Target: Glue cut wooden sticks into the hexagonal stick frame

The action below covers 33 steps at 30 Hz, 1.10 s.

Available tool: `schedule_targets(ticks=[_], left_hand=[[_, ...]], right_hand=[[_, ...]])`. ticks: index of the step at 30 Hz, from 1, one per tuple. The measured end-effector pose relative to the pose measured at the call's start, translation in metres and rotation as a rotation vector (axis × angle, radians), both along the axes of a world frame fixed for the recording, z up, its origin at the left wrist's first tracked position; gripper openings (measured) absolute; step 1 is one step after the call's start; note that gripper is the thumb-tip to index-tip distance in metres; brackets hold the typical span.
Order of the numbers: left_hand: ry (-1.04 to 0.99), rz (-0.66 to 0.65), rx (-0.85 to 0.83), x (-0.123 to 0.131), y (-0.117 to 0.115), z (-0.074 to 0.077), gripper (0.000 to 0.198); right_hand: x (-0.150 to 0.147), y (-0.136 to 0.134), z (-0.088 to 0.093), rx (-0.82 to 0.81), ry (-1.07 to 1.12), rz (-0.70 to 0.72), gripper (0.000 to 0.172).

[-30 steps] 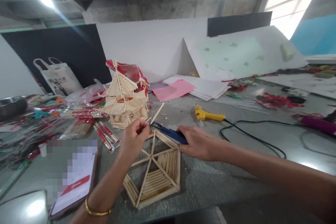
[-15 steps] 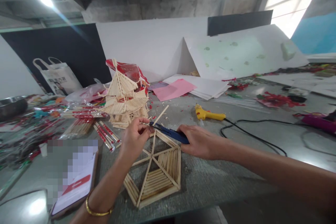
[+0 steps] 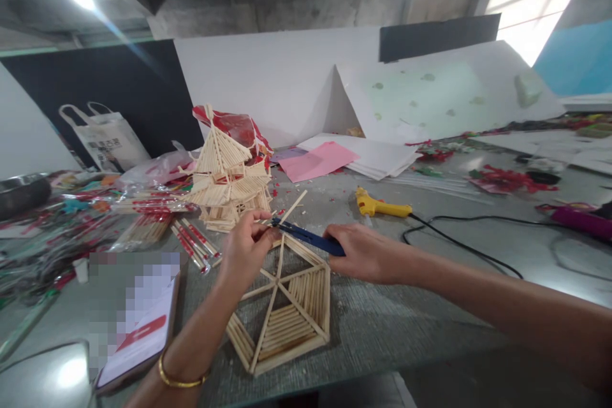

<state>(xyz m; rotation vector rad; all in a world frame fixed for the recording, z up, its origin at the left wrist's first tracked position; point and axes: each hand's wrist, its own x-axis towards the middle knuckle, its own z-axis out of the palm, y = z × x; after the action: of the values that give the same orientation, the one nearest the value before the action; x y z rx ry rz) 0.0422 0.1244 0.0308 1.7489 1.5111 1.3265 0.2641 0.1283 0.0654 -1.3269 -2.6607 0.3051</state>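
Note:
My right hand is closed around the handles of blue pliers or cutters, whose exact kind I cannot make out. Their jaws lie close to the fingertips of my left hand. Those fingers pinch a thin wooden stick that sticks out past the jaws, up and to the right. Beneath both hands a hexagonal stick frame lies flat on the table, with spokes meeting at its middle. Two of its triangular sections are filled with rows of sticks; another is partly filled along the left edge.
A stick-built pagoda model stands behind my left hand. A yellow glue gun with a black cord lies to the right. Wrapped bundles of sticks and a phone are at left. Pink paper lies farther back.
Hardly anything differs. The handles of the blue tool and my right hand have shifted slightly upward; my left hand keeps its pinch on the stick.

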Motion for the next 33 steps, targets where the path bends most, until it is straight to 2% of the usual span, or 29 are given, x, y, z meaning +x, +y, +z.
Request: schedule_targets(ticks=[12, 23, 28, 33], left_hand=[[0.056, 0.045, 0.011, 0.0, 0.001, 0.0, 0.033], [0.209, 0.056, 0.008, -0.001, 0.01, -0.006, 0.041], [0.334, 0.127, 0.018, -0.001, 0.018, -0.005, 0.046], [0.495, 0.185, 0.002, 0.0, 0.031, -0.008, 0.046]], right_hand=[[-0.003, 0.005, -0.001, 0.004, -0.034, 0.016, 0.017], [-0.005, 0.018, 0.001, 0.034, -0.152, 0.004, 0.02], [-0.012, 0.03, 0.002, 0.07, -0.224, -0.002, 0.029], [-0.017, 0.048, -0.001, 0.074, -0.241, -0.022, 0.052]])
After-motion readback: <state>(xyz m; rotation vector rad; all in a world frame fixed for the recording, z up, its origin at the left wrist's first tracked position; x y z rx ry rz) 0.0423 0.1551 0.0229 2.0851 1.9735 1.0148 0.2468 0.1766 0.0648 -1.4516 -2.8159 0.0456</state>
